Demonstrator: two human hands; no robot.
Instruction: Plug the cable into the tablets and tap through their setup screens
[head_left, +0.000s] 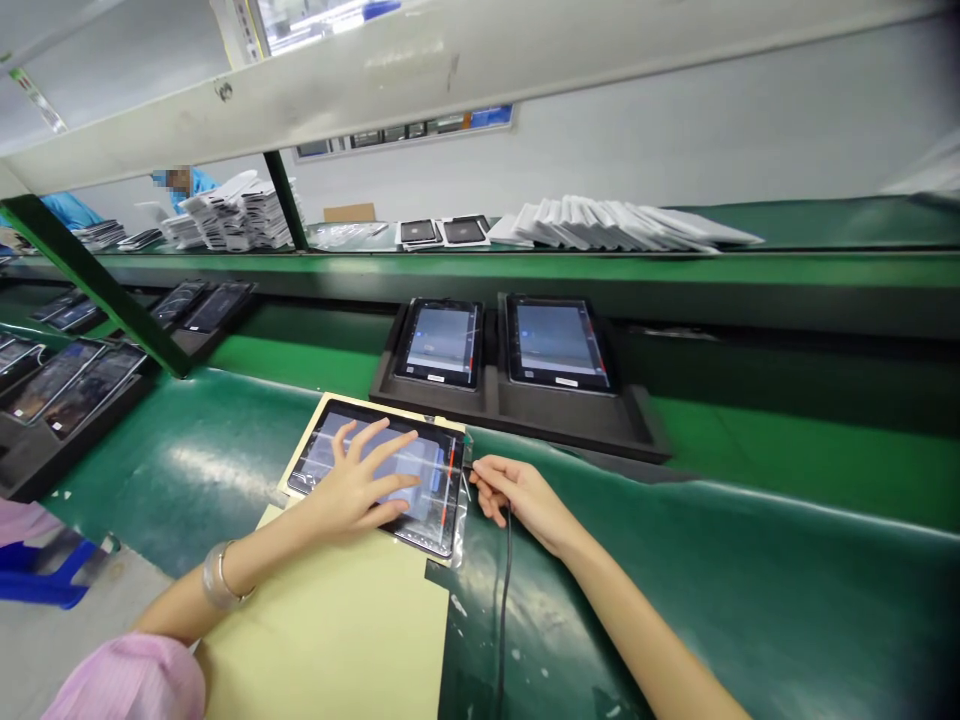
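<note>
A black tablet with a lit screen and clear film lies on a pale yellow sheet on the green bench mat. My left hand rests flat on its screen with fingers spread. My right hand is at the tablet's right edge, fingers pinched on the plug of a thin black cable that runs back towards me. The plug end sits at the tablet's side.
A black tray behind holds two lit tablets. More tablets in trays lie at the left. White stacked packets and boxes sit on the green shelf. A person in blue works far left.
</note>
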